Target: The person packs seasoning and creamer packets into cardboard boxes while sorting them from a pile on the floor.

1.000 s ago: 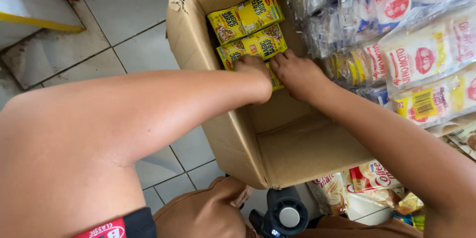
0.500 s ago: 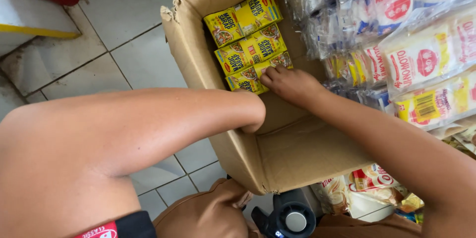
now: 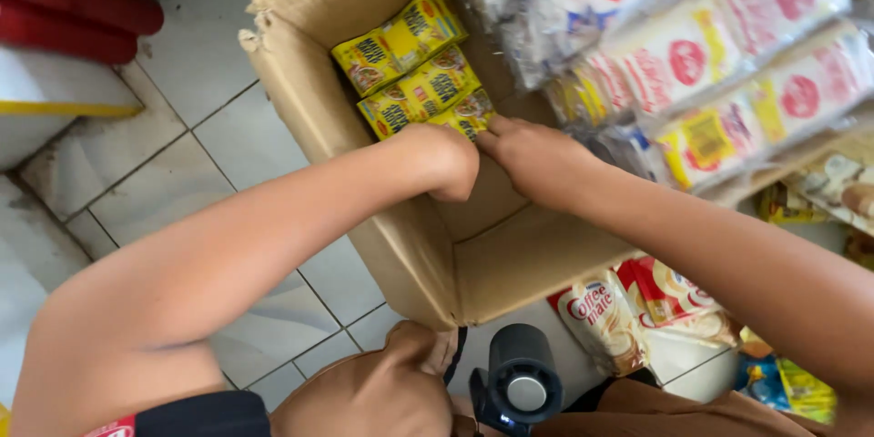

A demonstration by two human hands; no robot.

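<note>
In the open brown cardboard box (image 3: 428, 246), 2 yellow snack packets (image 3: 401, 41) lie flat against its far wall. Both the left hand (image 3: 446, 159) and right hand (image 3: 533, 155) close on a 3rd yellow packet (image 3: 469, 114) just below them, not yet settled; most of the box floor is unfilled.

L fingers (image 3: 444, 184) hidden behind knuckles.

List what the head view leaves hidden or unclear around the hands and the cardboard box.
- Left hand: fingers curl into the cardboard box, so its grip is hidden.
- Right hand: fingertips touch the lowest yellow packet; whether they pinch it cannot be told.
- Lowest yellow packet: mostly covered by both hands.
- Box floor: hidden by the arms.
- Bagged packets at right: blurred, cut off by the frame edge.
</note>
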